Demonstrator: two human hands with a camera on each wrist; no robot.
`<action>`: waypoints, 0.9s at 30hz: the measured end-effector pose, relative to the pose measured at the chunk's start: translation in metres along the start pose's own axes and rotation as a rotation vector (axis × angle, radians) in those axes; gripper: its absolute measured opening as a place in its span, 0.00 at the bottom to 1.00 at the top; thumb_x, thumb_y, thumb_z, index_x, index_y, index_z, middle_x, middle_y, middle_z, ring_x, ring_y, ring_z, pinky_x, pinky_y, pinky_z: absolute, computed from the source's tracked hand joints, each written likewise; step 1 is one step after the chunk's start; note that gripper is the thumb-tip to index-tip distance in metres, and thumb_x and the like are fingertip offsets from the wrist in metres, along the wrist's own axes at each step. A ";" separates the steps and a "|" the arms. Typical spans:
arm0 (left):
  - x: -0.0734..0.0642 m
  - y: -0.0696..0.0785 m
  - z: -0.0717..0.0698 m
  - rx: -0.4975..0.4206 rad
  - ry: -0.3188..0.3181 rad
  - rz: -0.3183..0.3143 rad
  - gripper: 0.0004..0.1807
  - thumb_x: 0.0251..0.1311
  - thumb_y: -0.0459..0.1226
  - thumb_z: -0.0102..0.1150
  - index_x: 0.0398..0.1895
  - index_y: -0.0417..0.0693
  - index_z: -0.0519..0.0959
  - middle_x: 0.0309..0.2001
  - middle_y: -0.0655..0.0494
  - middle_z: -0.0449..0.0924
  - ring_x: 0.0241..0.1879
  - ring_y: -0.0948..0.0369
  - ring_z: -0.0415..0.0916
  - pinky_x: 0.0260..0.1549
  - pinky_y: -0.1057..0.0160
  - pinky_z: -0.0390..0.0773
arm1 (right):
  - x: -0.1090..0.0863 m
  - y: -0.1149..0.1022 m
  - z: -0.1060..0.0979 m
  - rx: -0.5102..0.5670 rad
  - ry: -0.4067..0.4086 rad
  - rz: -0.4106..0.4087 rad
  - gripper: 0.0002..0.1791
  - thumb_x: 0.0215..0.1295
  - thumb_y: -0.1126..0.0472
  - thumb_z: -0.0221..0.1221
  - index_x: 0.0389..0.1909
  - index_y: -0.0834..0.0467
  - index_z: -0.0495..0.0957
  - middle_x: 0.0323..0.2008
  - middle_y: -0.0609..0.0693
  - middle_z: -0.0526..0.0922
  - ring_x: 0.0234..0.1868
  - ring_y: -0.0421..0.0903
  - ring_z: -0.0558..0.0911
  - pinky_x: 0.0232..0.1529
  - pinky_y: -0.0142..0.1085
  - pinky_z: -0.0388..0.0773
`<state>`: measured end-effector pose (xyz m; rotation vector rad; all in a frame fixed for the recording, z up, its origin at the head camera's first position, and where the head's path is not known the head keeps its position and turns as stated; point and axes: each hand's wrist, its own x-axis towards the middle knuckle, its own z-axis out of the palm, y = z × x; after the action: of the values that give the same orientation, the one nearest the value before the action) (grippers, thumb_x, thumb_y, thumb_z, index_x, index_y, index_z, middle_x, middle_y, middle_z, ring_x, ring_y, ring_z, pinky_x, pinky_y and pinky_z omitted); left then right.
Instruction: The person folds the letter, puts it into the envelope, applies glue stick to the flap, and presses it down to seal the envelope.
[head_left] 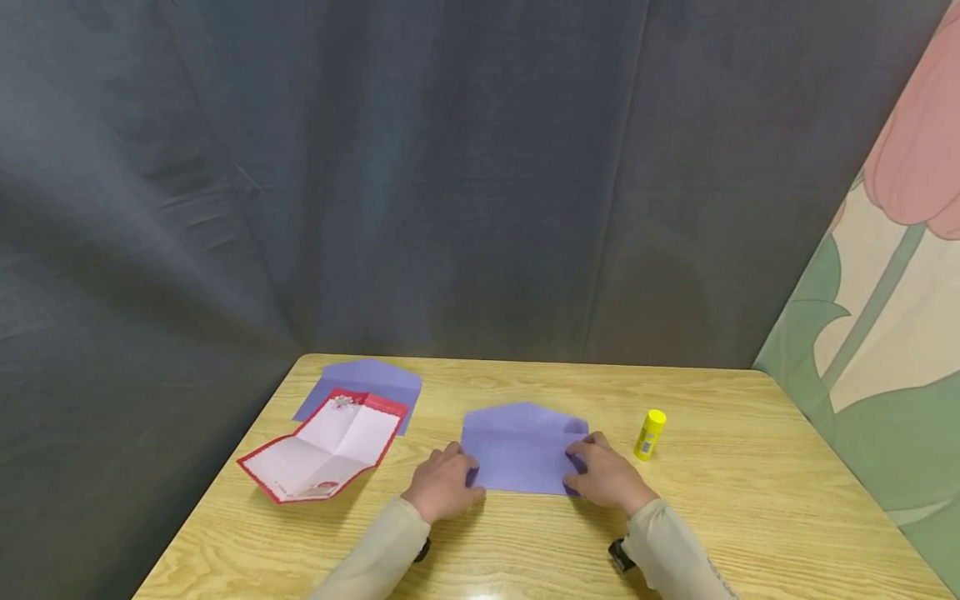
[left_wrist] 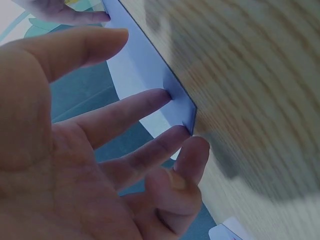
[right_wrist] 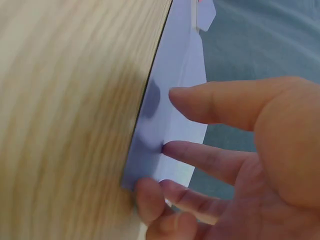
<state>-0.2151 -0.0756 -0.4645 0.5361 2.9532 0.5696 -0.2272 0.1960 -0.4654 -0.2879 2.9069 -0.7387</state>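
A purple envelope (head_left: 521,460) lies flat on the wooden table, its pointed flap spread out on the far side. At its left end is my left hand (head_left: 446,483); in the left wrist view the index and middle fingertips touch the paper while the thumb stands off it. My right hand (head_left: 606,477) is at the opposite end. The right wrist view has its fingers (right_wrist: 202,157) reaching onto the envelope's surface and edge, with the thumb (right_wrist: 215,102) held over the paper. Neither hand grips the envelope.
To the left, an unfolded red-bordered white card (head_left: 337,437) overlaps a second purple envelope (head_left: 393,382). A yellow glue stick (head_left: 649,434) stands to the right of my right hand. Dark curtain (head_left: 480,183) hangs behind the wooden table (head_left: 750,500).
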 end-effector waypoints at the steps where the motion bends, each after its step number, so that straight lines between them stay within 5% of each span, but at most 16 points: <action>1: 0.001 0.000 0.000 0.007 -0.002 0.001 0.26 0.57 0.46 0.67 0.55 0.41 0.82 0.51 0.46 0.76 0.45 0.49 0.73 0.42 0.48 0.78 | 0.001 0.001 0.000 0.005 0.000 -0.002 0.24 0.60 0.61 0.66 0.57 0.65 0.78 0.60 0.65 0.70 0.53 0.59 0.79 0.54 0.58 0.75; 11: 0.005 0.000 -0.003 -0.013 -0.044 -0.006 0.27 0.58 0.46 0.65 0.59 0.42 0.80 0.54 0.47 0.74 0.47 0.50 0.72 0.45 0.49 0.76 | 0.007 0.012 -0.002 0.092 0.029 -0.019 0.25 0.61 0.66 0.62 0.61 0.65 0.76 0.62 0.67 0.70 0.59 0.63 0.76 0.59 0.59 0.72; 15: 0.003 -0.003 -0.002 -0.060 -0.031 -0.003 0.28 0.59 0.46 0.65 0.59 0.38 0.78 0.57 0.44 0.74 0.53 0.46 0.73 0.52 0.45 0.75 | 0.002 0.010 -0.013 0.158 0.228 -0.073 0.21 0.62 0.68 0.61 0.57 0.65 0.77 0.54 0.63 0.78 0.39 0.53 0.81 0.43 0.45 0.80; 18: 0.001 -0.006 -0.001 -0.096 -0.005 -0.006 0.28 0.59 0.45 0.65 0.59 0.36 0.77 0.55 0.43 0.75 0.53 0.45 0.73 0.54 0.44 0.75 | -0.005 0.011 -0.026 0.165 0.456 -0.148 0.16 0.61 0.70 0.61 0.51 0.63 0.79 0.44 0.59 0.81 0.25 0.42 0.72 0.27 0.35 0.73; 22: -0.002 -0.010 -0.002 -0.135 0.025 -0.007 0.27 0.60 0.43 0.64 0.59 0.35 0.76 0.53 0.42 0.75 0.50 0.45 0.74 0.51 0.43 0.75 | -0.017 0.019 -0.047 0.110 0.703 -0.173 0.14 0.60 0.70 0.62 0.48 0.63 0.79 0.37 0.58 0.78 0.23 0.43 0.69 0.26 0.35 0.67; 24: -0.002 -0.012 -0.003 -0.151 0.039 -0.004 0.28 0.60 0.42 0.64 0.60 0.34 0.75 0.53 0.41 0.75 0.50 0.45 0.75 0.51 0.43 0.76 | -0.022 0.027 -0.056 0.086 0.746 -0.110 0.17 0.61 0.66 0.63 0.51 0.64 0.77 0.40 0.60 0.76 0.25 0.46 0.70 0.26 0.37 0.66; 27: -0.002 -0.015 -0.004 -0.155 0.064 0.010 0.28 0.60 0.41 0.63 0.60 0.34 0.75 0.51 0.42 0.78 0.49 0.47 0.77 0.50 0.45 0.77 | -0.029 0.042 -0.066 0.096 0.671 0.040 0.29 0.62 0.56 0.65 0.60 0.67 0.70 0.47 0.66 0.72 0.30 0.54 0.74 0.25 0.39 0.67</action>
<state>-0.2188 -0.0904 -0.4664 0.5267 2.9332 0.8231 -0.2162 0.2685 -0.4254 0.0463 3.4545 -1.1498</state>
